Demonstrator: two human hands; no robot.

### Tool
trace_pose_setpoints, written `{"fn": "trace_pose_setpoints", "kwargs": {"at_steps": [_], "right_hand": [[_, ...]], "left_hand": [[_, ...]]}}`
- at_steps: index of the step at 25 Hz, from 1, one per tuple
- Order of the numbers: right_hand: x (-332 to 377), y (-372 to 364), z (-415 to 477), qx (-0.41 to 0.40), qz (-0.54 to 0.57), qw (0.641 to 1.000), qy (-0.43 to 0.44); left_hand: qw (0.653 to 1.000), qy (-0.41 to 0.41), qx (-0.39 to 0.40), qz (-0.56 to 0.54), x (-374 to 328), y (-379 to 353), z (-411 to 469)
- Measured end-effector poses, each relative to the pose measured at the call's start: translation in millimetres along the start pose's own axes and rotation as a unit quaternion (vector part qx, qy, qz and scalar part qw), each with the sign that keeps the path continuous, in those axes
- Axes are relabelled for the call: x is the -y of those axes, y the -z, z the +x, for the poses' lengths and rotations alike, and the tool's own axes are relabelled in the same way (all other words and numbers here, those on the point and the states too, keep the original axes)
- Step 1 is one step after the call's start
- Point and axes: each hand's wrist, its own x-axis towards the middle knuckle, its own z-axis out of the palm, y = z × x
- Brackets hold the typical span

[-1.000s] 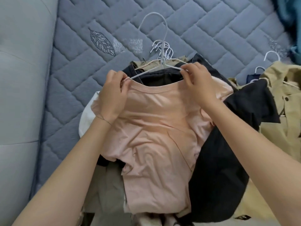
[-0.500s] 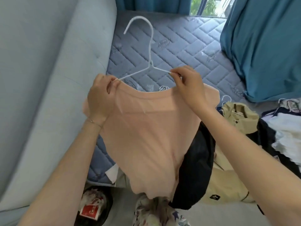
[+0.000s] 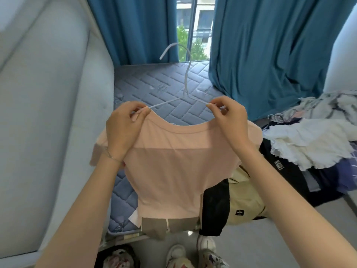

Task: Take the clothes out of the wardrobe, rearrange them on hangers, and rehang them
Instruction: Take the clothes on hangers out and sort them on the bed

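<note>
A peach T-shirt [image 3: 173, 167] hangs upright on a white wire hanger [image 3: 185, 80], lifted in front of me above the bed. My left hand [image 3: 125, 130] pinches the shirt's left shoulder at the hanger arm. My right hand [image 3: 229, 122] pinches the right shoulder and hanger arm in the same way. The hook of the hanger points up towards the window. The hanger's lower part is hidden inside the shirt.
A quilted grey-blue mattress [image 3: 164, 89] lies ahead, with a padded headboard [image 3: 48, 122] on the left. Blue curtains [image 3: 270, 51] hang behind. Piled clothes, white [image 3: 309, 144], beige [image 3: 243, 204] and black [image 3: 214, 209], cover the right and lower bed. Shoes [image 3: 206, 246] stand on the floor.
Both hands have lifted the peach shirt and hanger off the pile of clothes. The view has tilted up, and the curtains and window have come into sight.
</note>
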Motion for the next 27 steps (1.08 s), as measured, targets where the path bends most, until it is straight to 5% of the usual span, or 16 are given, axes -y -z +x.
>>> {"fn": "trace_pose_setpoints", "kwargs": {"at_steps": [11,27], "right_hand": [[4.7,137.6,-13.9,-0.09,-0.047,0.995,0.002],[-199.3,329.3,22.2,-0.022,-0.084,0.995,0.046]], "left_hand": [[0.999,-0.04,0.005,-0.019,-124.8,-16.9,2.4],[0.996,0.083,-0.005,-0.029,-300.8,-238.0,-85.6]]}}
